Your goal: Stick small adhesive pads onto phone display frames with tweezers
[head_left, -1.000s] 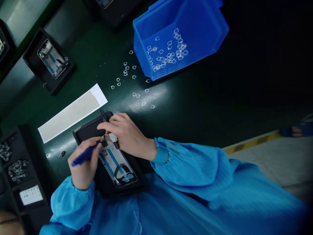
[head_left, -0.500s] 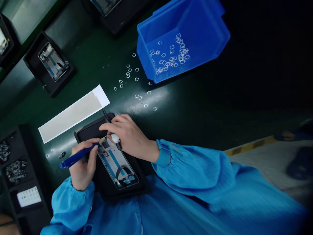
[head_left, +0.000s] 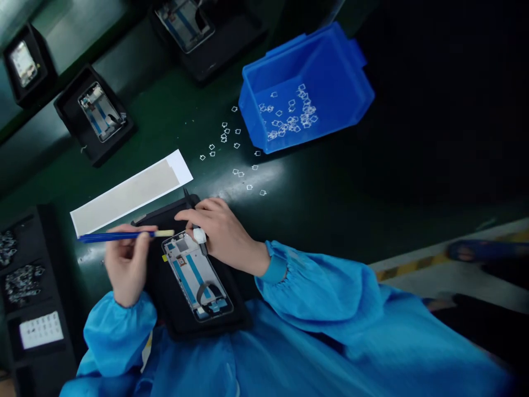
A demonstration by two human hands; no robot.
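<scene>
My left hand (head_left: 126, 270) is closed round a blue pen-like stick (head_left: 111, 237) with a pale tip. The stick lies nearly level, its tip just above the top left corner of an opened phone housing (head_left: 200, 275). Blue strips and a dark curved ribbon show inside the housing, which rests in a black tray (head_left: 159, 292). At the housing's upper right, my right hand (head_left: 221, 231) is closed on a slim black tool (head_left: 204, 249), perhaps tweezers, partly hidden by the fingers. A white piece (head_left: 199, 236) sits against this tool near the thumb.
A blue bin (head_left: 343, 105) holds many small white frames, with several loose frames (head_left: 235, 172) on the green table. A white-edged sheet (head_left: 128, 190) lies beyond the tray. More phone housings (head_left: 101, 113) sit in black trays at the back. A parts box (head_left: 45, 264) stands left.
My left hand has pulled the blue stick back and turned it from slanted to nearly level, its tip off the housing. My right hand keeps its hold. The camera view has shifted.
</scene>
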